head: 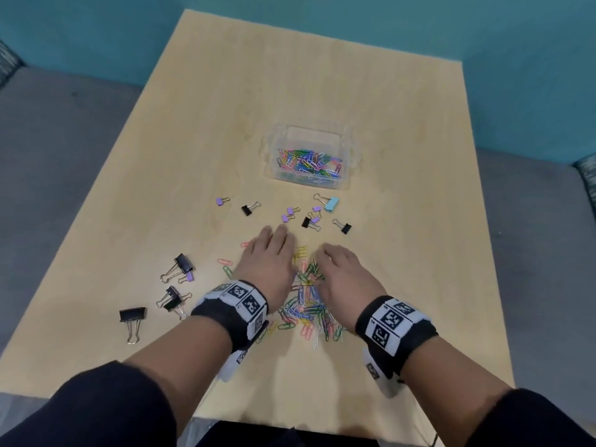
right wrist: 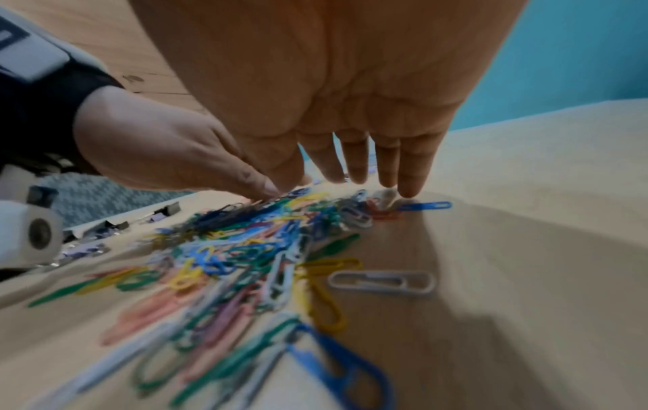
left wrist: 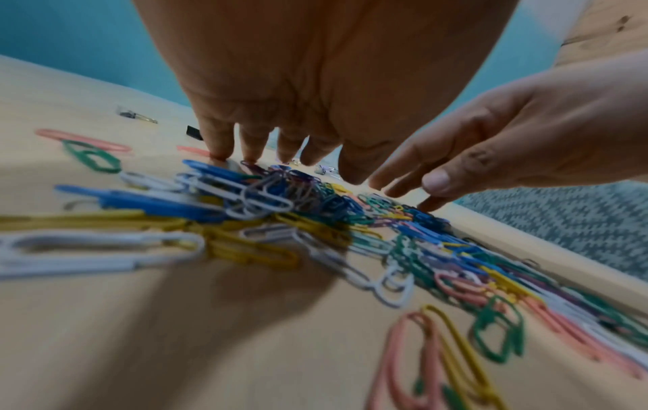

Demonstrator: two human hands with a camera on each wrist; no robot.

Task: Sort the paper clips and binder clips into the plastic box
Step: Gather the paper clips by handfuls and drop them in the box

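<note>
1. Left hand (head: 269, 259) palm down at lower centre of the head view, fingers straight and close together, tips on the table at the far edge of the paper clip pile (head: 306, 309); nothing gripped.
2. Right hand (head: 343, 272) just right of it, palm down, fingers extended with tips down at the pile's far right edge; nothing held; in the right wrist view, little fingertip beside a blue paper clip (right wrist: 426, 206).
3. Pile of coloured clips spread on the wooden table (head: 403, 124) between and below both wrists.
4. Clear plastic box (head: 308, 156) at centre frame, above the hands and well apart from them; coloured paper clips inside.
5. Small purple and black binder clips (head: 311, 217) scattered between box and hands, one light blue; larger black binder clips (head: 175, 285) at lower left.
</note>
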